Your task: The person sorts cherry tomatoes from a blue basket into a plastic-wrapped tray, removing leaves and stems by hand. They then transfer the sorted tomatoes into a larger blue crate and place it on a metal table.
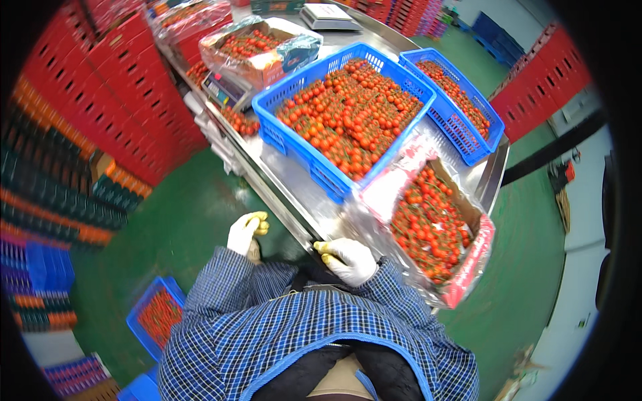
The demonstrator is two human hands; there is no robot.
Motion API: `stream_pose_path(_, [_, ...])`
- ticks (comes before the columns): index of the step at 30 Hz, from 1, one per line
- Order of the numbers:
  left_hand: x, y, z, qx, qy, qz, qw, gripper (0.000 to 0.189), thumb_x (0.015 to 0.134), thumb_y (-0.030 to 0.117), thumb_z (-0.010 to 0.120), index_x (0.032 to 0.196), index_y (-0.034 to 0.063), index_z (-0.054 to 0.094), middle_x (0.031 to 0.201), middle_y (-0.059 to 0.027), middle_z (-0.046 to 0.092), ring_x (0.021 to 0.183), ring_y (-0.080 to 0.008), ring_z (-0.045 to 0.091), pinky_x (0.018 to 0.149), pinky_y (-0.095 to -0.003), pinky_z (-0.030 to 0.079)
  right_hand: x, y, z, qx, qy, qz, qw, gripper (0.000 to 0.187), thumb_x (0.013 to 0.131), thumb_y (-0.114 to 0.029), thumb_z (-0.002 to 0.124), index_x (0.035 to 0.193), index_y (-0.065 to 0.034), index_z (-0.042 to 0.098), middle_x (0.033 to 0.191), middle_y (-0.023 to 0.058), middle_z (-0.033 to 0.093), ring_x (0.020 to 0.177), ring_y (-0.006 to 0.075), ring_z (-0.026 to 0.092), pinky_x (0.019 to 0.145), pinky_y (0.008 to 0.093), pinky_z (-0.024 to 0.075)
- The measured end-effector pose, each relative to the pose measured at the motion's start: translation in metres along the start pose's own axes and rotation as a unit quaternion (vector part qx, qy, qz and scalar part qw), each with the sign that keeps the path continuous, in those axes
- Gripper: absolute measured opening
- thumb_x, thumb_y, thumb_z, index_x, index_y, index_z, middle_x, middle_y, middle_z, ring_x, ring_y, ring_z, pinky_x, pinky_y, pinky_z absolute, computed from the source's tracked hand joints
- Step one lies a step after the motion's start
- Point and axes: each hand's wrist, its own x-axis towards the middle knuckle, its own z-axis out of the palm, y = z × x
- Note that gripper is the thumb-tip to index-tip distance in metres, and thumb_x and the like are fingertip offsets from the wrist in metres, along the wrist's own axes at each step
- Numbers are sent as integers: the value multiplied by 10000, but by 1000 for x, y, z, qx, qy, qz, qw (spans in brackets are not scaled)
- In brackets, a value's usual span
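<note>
White gloves with yellowed fingertips cover both hands. My left hand (248,231), fingers curled, hangs over the green floor just off the metal table's edge, with nothing visible in it. My right hand (347,258) is at the table's rim (296,220), its fingers bent; whether it grips the rim I cannot tell. Right of it lies a cardboard box (469,273) lined with clear plastic, full of cherry tomatoes on the vine (431,225). Beyond it stands a large blue plastic crate (321,173) heaped with more vine tomatoes (351,115).
Another blue crate (451,113) of tomatoes sits at the table's far right. A digital scale (228,90) and a plastic-wrapped box (271,70) stand at the left, with a second scale (328,17) farther back. Red crates (115,90) are stacked left. A blue crate (143,336) rests on the floor.
</note>
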Motion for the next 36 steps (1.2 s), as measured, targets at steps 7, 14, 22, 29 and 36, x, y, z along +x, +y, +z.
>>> stream_pose_path(7, [110, 46, -174, 292, -20, 54, 955, 237, 908, 34, 547, 1132, -21, 600, 1054, -103, 651, 898, -163, 639, 814, -274, 516, 210, 54, 33, -225, 212, 81, 948, 158, 773, -174, 624, 893, -84, 673, 766, 128, 606, 731, 327, 588, 643, 436, 467])
stream_pose_path(14, [210, 136, -164, 404, -123, 205, 883, 243, 832, 81, 627, 1071, 55, 656, 1034, -97, 654, 944, -241, 625, 850, -325, 484, 295, 92, 45, -268, 34, 410, 871, 412, 854, -391, 536, 1125, -95, 630, 957, 157, 650, 979, 328, 589, 841, 426, 479])
stream_pose_path(22, [334, 212, -38, 432, -315, 459, 710, 329, 759, 13, 639, 1087, 40, 634, 1000, -131, 643, 971, -301, 601, 868, -359, 481, 301, 96, 53, -251, 90, 380, 885, 420, 782, -407, 625, 1059, -95, 677, 859, 116, 640, 853, 301, 575, 767, 434, 463])
stream_pose_path(29, [385, 218, 7, 516, -572, 383, 510, 356, 791, 203, 609, 1089, 9, 591, 762, -115, 631, 807, -289, 588, 822, -396, 466, 300, 103, 70, -302, 182, 351, 867, 315, 833, -384, 606, 921, -96, 698, 766, 89, 651, 690, 294, 577, 633, 423, 460])
stream_pose_path(36, [427, 206, -2, 320, -686, 406, 513, 369, 776, 120, 611, 1136, 43, 587, 729, -123, 573, 689, -304, 567, 591, -406, 478, 310, 101, 57, -218, 277, 552, 755, 266, 840, -346, 590, 815, -103, 695, 761, 116, 649, 754, 299, 611, 667, 420, 480])
